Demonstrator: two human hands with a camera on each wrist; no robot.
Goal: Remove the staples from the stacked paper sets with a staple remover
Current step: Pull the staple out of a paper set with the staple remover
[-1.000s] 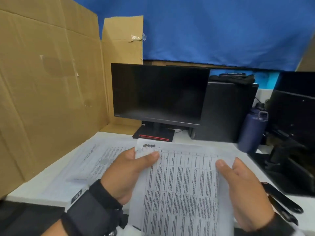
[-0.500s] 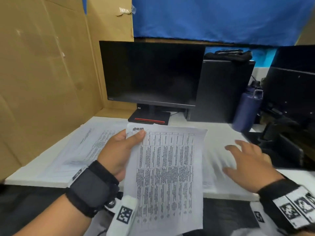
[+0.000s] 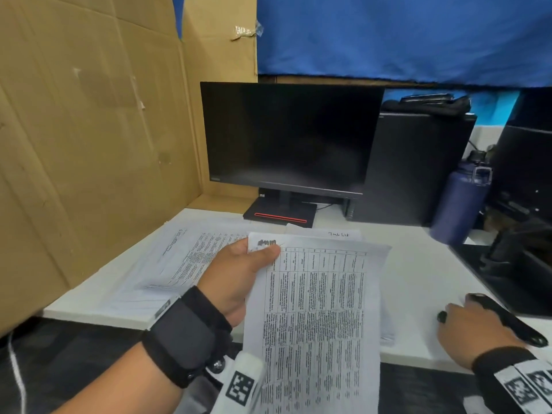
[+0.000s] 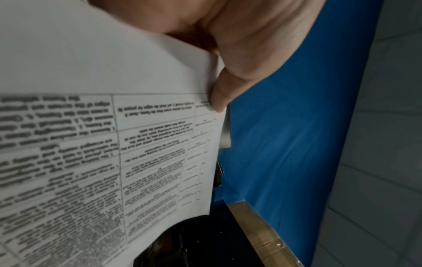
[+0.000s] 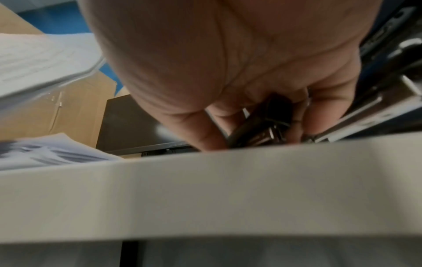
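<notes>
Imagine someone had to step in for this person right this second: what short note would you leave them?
Left hand: pinches the top corner of a printed paper set, held above the desk edge.
Right hand: down on the desk at the right, fingers closing round the black staple remover; not lifted yet.
More papers lie on the desk to the left, others under the held set.
Done: set picked up. No staple visibly pulled.
Left: lift the tool, pull this set's staple, then the rest.
</notes>
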